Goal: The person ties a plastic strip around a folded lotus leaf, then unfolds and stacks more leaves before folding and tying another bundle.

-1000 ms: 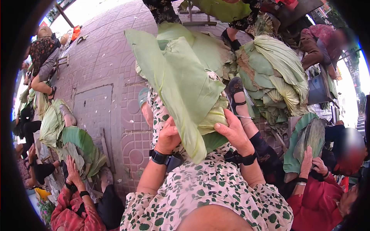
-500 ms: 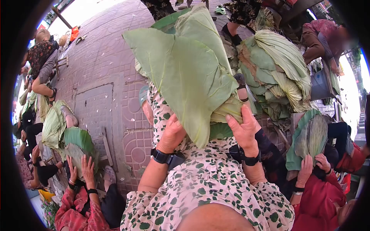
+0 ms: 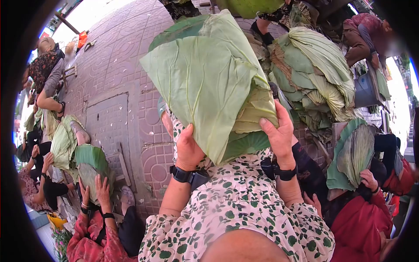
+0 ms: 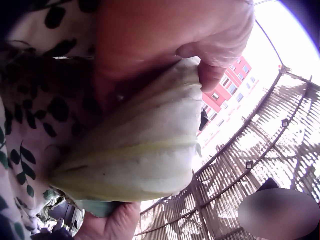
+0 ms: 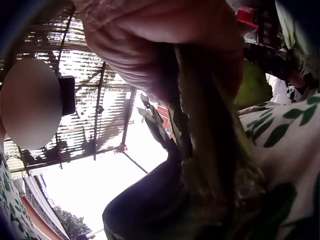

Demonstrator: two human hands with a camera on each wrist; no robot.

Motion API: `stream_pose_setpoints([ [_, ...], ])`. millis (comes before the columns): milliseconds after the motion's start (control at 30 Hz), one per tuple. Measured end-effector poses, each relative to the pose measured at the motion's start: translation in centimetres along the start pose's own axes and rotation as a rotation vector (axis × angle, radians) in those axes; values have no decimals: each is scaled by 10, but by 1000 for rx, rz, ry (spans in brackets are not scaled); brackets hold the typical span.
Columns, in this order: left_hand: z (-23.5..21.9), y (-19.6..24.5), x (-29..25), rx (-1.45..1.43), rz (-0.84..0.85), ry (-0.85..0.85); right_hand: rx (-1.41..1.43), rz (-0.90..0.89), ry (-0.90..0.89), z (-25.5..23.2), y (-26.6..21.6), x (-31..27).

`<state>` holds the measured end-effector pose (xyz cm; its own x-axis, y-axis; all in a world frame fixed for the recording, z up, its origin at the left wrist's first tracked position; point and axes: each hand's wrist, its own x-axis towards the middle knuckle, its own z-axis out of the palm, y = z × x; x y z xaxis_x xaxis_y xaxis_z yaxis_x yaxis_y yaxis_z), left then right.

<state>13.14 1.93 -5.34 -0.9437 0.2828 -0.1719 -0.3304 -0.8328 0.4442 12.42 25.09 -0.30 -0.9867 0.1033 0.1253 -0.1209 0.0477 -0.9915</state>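
Note:
In the head view, several large pale green lotus leaves (image 3: 203, 83) lie folded together over the lap, broad end away from the body. My left hand (image 3: 190, 150) grips their near left edge, thumb along the side. Opposite it, my right hand (image 3: 280, 135) pinches the right edge, its thumb on top of a yellower fold (image 3: 255, 111) and the fingers hidden behind. A darker green leaf (image 3: 246, 144) shows underneath, between the hands. The left wrist view has the ribbed folded leaf (image 4: 135, 150) under the hand; layered leaf edges (image 5: 210, 150) run into the right-hand grip.
A tall heap of folded leaves (image 3: 321, 78) stands at the right on the paved ground (image 3: 109, 61). Seated people on both sides handle leaves, including one in a red top (image 3: 362, 218) at right and a red patterned sleeve (image 3: 115, 244) at left. A wooden stool (image 3: 70, 72) is further off.
The upper leaf, earlier bent and standing up, has spread flatter and wider over the bundle. Both hands have shifted slightly away from the body, the right one also outward.

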Motion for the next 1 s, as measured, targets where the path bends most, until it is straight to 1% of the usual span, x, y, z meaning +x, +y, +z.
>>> stream_pose_setpoints([
  [33, -2, 0, 0, -48, 4, -34, 44, 69, -12, -3, 4, 2],
  [67, -2, 1, 0, -95, 8, -70, 47, 68, -11, -3, 7, 1],
  [100, -1, 1, 0, -92, 9, -70, 6, 44, -2, -3, 10, 0],
  [167, 1, 1, 1, -214, -1, -69, -30, 19, 5, -5, 9, -1],
  [233, 2, 1, 1, -234, -12, -45, -552, -298, -102, -11, -2, -3],
  [267, 3, 1, 2, -258, -23, -23, -552, -298, -97, -11, -8, -4],
  [333, 4, 1, 3, -245, -24, -46, -683, -252, -266, -11, -19, -7],
  [400, 5, 0, 3, -232, -24, -68, -645, -250, -238, -11, -7, -10],
  [467, 8, -1, 3, -142, 6, -8, -638, -241, -198, -11, -2, -9],
  [500, 11, -2, 2, -138, 5, -11, -635, -243, -194, -10, -1, -9],
  [567, 23, -2, -1, 97, 116, 120, -637, -257, -168, -10, 0, -9],
  [600, 27, 2, -7, 100, 115, 119, -636, -258, -166, -10, -1, -10],
  [667, 35, 10, -23, 545, 151, 148, -615, -273, -154, -10, -3, -10],
  [700, 40, 10, -30, 548, 150, 152, -611, -271, -156, -10, -3, -10],
  [767, 48, 10, -38, 751, 473, 282, -621, -287, -134, -8, -2, -9],
  [800, 47, 11, -39, 756, 473, 286, -615, -284, -136, -8, -1, -9],
  [867, 43, 11, -39, 952, 627, 301, -602, -321, -120, -7, 0, -7],
  [900, 42, 8, -38, 954, 627, 306, -599, -319, -123, -6, -1, -9],
  [967, 43, 3, -32, 1379, 611, 305, -580, -325, -119, -4, -2, -8],
  [1000, 45, 2, -30, 1380, 612, 301, -581, -327, -115, -3, -3, -8],
])
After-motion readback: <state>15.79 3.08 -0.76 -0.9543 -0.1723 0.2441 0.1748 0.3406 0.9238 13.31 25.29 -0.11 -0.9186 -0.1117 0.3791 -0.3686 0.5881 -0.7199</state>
